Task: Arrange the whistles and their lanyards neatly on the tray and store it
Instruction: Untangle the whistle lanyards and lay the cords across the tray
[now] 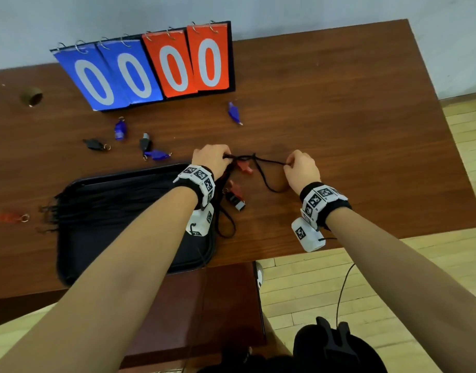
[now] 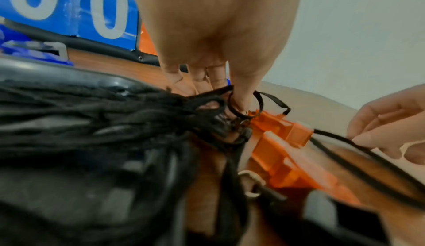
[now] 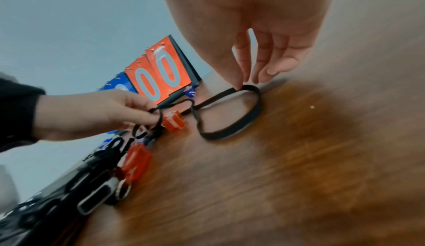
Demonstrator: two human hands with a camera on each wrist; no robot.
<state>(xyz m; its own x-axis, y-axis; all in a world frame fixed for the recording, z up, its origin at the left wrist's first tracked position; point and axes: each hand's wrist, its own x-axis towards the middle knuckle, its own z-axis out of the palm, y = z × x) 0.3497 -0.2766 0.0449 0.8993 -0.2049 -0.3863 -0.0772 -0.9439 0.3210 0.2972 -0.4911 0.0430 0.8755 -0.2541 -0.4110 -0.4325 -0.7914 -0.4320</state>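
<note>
A black tray [image 1: 70,265] at the table's near left holds a pile of black lanyards [image 1: 118,203]. My left hand [image 1: 212,157] grips the bunched lanyard ends [image 2: 207,102] just past the tray's right corner. My right hand [image 1: 298,165] pinches the far end of one black lanyard [image 1: 269,161], which stretches between the hands; the same loop [image 3: 230,119] lies on the wood. A red whistle [image 1: 244,166] hangs near the left hand. Another red whistle [image 1: 235,187] and a black one [image 1: 238,203] lie below it.
A blue and red flip scoreboard [image 1: 150,68] stands at the back. Loose blue and black whistles [image 1: 119,130] lie in front of it, one blue whistle [image 1: 234,113] further right, one red whistle [image 1: 11,218] at the left edge. A chair seat [image 1: 204,305] sits below the table.
</note>
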